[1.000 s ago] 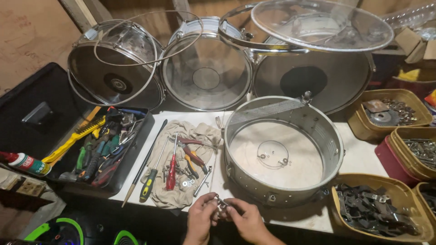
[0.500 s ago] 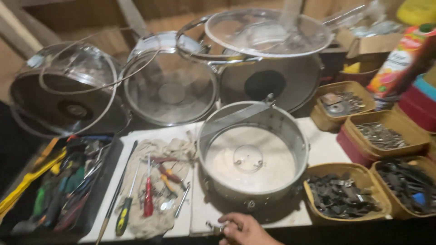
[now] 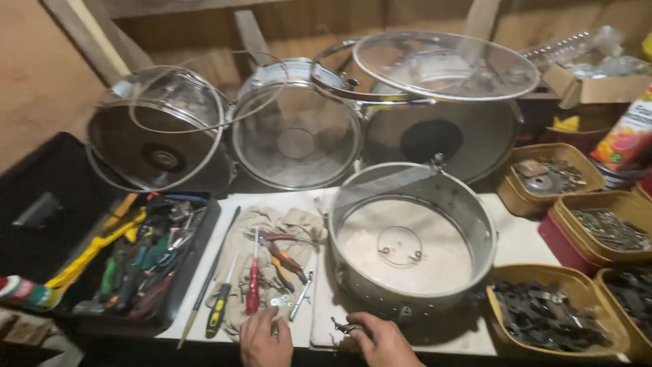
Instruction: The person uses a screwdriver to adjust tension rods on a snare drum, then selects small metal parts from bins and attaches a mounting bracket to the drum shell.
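Shiny metal drum shell (image 3: 413, 238), matt beige cloth (image 3: 272, 231), glossy red plastic screwdriver handle (image 3: 252, 289), black plastic tray (image 3: 197, 234)

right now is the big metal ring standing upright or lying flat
Lying flat: the metal ring rests open side up on the table, its inner wall and floor visible.

Single view, head-worn camera: looks steeply down and forward from above the near edge of the desk (image 3: 516, 238), facing the wooden wall behind it, close enough that only the left hand (image 3: 265, 338) and right hand (image 3: 380, 340) enter at the bottom edge. Field runs from the black tool tray (image 3: 197, 258) at left to the tan parts bins (image 3: 598, 204) at right, with the metal drum shell (image 3: 414, 238) near centre and the leaning glass lids (image 3: 299, 136) at the far side. No second view, so no shared part.
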